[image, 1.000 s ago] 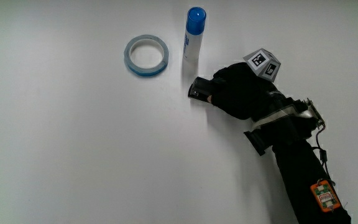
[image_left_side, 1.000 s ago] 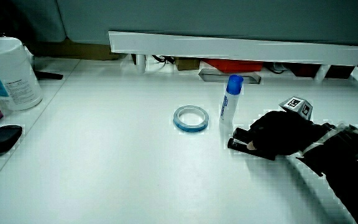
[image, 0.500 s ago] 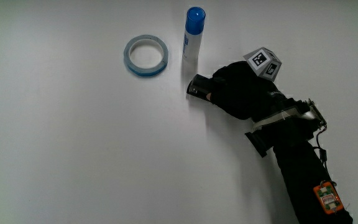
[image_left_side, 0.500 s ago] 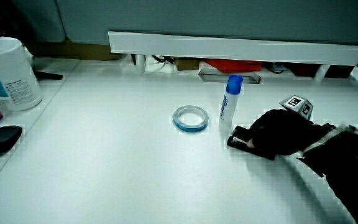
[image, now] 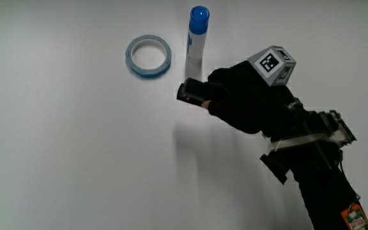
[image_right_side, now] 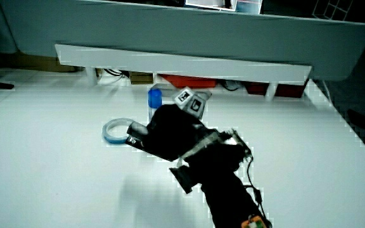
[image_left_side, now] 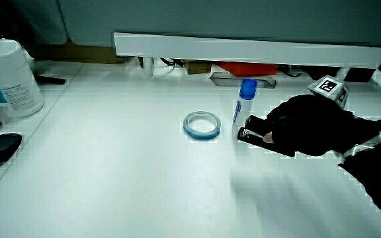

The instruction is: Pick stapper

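While the stapler (image: 192,93) is pinched in the curled fingers (image: 217,97) of the hand (image: 248,96), just beside the glue stick (image: 197,35) and near the tape ring (image: 148,55), it appears raised off the worktop (image: 75,160); the pick is judged nearly done, and only a steady lift seems called for.

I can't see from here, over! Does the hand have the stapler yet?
Grip: hand shut on stapler. Stapler off the table, shadow beneath. Glue stick and tape ring close beside, not blocking.

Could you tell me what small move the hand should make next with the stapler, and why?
Probably lift straight up a little more. The hand is shut on the stapler, a shadow on the table suggests it is raised, and the glue stick stands close beside it.
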`<move>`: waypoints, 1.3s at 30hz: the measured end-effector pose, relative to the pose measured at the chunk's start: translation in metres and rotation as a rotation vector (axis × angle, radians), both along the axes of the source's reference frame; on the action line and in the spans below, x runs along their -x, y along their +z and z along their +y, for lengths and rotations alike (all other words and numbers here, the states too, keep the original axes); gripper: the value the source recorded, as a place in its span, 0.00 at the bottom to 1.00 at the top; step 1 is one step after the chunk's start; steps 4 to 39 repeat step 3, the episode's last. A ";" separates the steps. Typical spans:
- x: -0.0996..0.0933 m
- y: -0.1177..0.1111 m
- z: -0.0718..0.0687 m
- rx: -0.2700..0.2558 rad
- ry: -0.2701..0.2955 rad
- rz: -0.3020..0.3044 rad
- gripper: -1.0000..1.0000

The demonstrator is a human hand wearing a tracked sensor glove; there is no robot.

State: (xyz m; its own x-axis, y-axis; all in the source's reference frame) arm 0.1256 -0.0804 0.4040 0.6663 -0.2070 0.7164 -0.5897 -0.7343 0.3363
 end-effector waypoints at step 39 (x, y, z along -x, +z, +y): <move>0.011 -0.009 0.010 -0.058 -0.102 -0.052 1.00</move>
